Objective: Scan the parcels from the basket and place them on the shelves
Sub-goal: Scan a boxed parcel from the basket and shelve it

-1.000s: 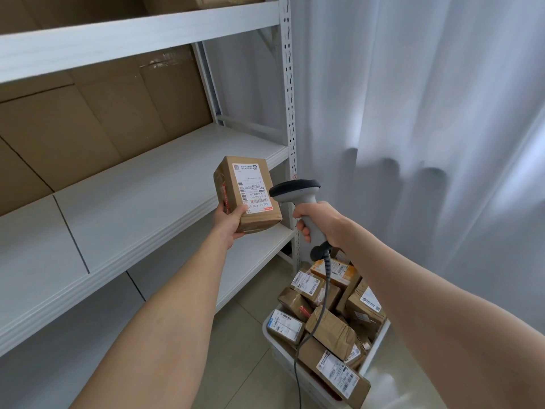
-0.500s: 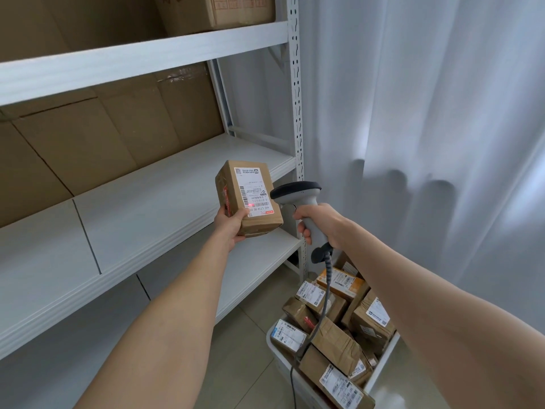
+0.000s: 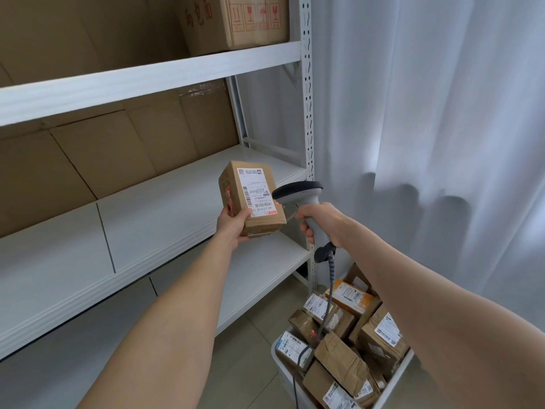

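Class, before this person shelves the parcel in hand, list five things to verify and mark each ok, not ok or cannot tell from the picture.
1. The left hand grips the parcel at its lower end: ok.
2. Its label faces the barcode scanner in the right hand: ok.
3. Scan registered: cannot tell; only a red glow shows by the label.
4. Bare space on the middle shelf behind the parcel: ok.
5. The scanner cable hangs into the basket, away from the shelf: ok.
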`<control>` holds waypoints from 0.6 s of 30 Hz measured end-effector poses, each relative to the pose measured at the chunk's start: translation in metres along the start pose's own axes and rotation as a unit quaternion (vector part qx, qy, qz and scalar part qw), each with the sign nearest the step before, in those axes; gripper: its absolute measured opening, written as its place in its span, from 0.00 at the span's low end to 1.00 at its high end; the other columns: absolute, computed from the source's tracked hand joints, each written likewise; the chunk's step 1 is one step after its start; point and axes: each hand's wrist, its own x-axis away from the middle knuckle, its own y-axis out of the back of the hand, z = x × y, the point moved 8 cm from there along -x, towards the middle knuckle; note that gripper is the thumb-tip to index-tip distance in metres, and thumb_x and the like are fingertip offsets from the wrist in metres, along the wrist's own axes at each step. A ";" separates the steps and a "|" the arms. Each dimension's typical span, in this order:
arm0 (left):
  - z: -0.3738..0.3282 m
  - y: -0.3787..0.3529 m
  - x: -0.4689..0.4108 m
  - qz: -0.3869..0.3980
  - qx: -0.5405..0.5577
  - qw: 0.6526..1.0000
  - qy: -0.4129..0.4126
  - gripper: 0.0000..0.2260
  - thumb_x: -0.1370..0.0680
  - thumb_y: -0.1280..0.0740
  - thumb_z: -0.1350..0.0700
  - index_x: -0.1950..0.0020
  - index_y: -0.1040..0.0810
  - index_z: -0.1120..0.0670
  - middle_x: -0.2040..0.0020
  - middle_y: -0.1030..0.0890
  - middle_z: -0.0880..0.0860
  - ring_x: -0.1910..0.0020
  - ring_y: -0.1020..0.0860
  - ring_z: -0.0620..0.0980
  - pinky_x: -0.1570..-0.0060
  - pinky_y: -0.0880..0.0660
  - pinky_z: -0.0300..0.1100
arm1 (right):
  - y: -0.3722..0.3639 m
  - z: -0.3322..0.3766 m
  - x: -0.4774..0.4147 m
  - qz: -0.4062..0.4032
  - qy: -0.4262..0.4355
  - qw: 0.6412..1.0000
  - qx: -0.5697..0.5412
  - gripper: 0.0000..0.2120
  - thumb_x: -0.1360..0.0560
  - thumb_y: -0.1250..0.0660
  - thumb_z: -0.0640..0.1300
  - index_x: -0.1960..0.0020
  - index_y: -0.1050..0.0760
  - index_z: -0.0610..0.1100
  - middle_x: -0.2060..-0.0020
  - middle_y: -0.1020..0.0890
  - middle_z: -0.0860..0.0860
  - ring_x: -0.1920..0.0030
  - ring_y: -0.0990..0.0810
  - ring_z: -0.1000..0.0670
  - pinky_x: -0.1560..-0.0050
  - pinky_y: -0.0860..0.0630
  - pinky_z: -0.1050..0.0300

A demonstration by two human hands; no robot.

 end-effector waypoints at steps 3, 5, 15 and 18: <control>-0.006 0.000 -0.001 -0.001 0.004 1.000 -0.005 0.25 0.24 0.31 0.57 0.28 0.33 0.50 0.36 0.23 0.53 0.42 0.22 0.56 0.47 0.22 0.59 | -0.002 0.004 -0.004 0.004 0.005 1.000 -0.010 0.04 0.25 0.36 0.39 0.54 0.27 0.37 0.71 0.26 0.45 0.75 0.30 0.52 0.73 0.28 0.61; -0.010 0.000 -0.004 -0.002 0.004 1.000 -0.006 0.25 0.24 0.31 0.57 0.28 0.33 0.49 0.36 0.23 0.53 0.42 0.22 0.56 0.46 0.22 0.59 | -0.003 0.009 -0.008 0.001 0.010 1.000 -0.024 0.04 0.25 0.36 0.39 0.55 0.27 0.38 0.71 0.26 0.45 0.75 0.30 0.52 0.73 0.28 0.61; -0.043 0.000 -0.061 -0.019 0.018 1.000 0.012 0.23 0.23 0.32 0.52 0.29 0.33 0.50 0.35 0.25 0.54 0.38 0.26 0.57 0.46 0.22 0.57 | 0.005 0.040 -0.079 -0.057 0.029 0.985 -0.161 0.04 0.25 0.34 0.36 0.51 0.29 0.38 0.72 0.24 0.44 0.77 0.28 0.51 0.73 0.26 0.59; -0.056 -0.005 -0.091 -0.017 0.020 0.999 0.020 0.23 0.23 0.32 0.49 0.30 0.32 0.50 0.36 0.24 0.54 0.39 0.25 0.57 0.47 0.21 0.57 | 0.007 0.050 -0.112 -0.065 0.028 0.979 -0.193 0.04 0.25 0.34 0.34 0.51 0.28 0.38 0.70 0.23 0.43 0.74 0.26 0.50 0.70 0.25 0.57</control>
